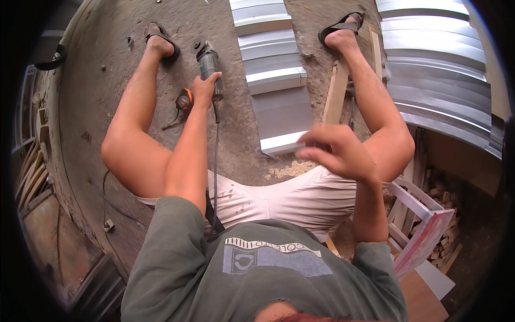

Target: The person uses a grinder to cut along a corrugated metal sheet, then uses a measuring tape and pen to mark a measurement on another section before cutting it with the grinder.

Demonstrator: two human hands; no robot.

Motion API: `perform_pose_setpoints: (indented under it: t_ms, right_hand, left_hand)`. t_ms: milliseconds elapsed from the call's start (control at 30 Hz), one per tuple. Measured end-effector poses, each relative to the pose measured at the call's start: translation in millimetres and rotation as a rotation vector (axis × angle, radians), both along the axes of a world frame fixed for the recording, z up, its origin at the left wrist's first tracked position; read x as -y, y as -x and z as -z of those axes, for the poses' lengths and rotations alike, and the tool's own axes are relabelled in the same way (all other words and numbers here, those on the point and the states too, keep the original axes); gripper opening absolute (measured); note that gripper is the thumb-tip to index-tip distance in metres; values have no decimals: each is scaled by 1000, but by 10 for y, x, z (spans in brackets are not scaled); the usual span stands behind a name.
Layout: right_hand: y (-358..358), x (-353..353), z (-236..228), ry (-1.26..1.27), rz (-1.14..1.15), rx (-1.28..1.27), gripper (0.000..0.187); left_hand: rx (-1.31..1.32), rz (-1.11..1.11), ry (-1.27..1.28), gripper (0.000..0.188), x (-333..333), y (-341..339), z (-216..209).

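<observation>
Green shirt (177, 252), outstretched left grip (205, 87) clasping grinder (208, 63), raised right grip (343, 153) loosely spread

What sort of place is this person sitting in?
It looks like a makeshift workshop or building yard: the left hand grips what seems to be an angle grinder, a ribbed metal strip lies on rough ground, and small wood offcuts are piled at the right.

Workshop, grinder (208, 65), metal sheets (437, 59), wood offcuts (444, 232)
</observation>
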State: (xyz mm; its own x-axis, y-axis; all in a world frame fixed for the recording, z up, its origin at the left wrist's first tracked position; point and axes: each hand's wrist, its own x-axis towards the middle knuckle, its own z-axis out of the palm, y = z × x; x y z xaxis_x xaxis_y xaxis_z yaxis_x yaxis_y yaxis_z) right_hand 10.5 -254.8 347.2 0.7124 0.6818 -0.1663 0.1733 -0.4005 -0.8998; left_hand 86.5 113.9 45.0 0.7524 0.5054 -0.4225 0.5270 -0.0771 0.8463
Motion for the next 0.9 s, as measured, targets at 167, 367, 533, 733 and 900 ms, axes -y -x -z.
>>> perform_pose_setpoints:
  t_ms: [167,367,533,733,900]
  right_hand:
    - [-518,-69,791,44,267,-270,40]
    - [-997,-514,1106,-491,521,-465,79]
    - [-1096,-457,1195,-1053,455,-554,74]
    - [-1106,-8,1959,-837,684,-550,71]
    - [-1112,-161,1593,-1131,656,-756,70]
  left_hand:
    - [207,206,242,55,579,-66,-874]
    - [373,521,605,63,1337,-164,-1781]
    - [370,684,485,78,1799,-43,-1844]
    - [-80,1054,550,68,1803,298,-1359]
    - [58,881,956,52,1860,350,-1304]
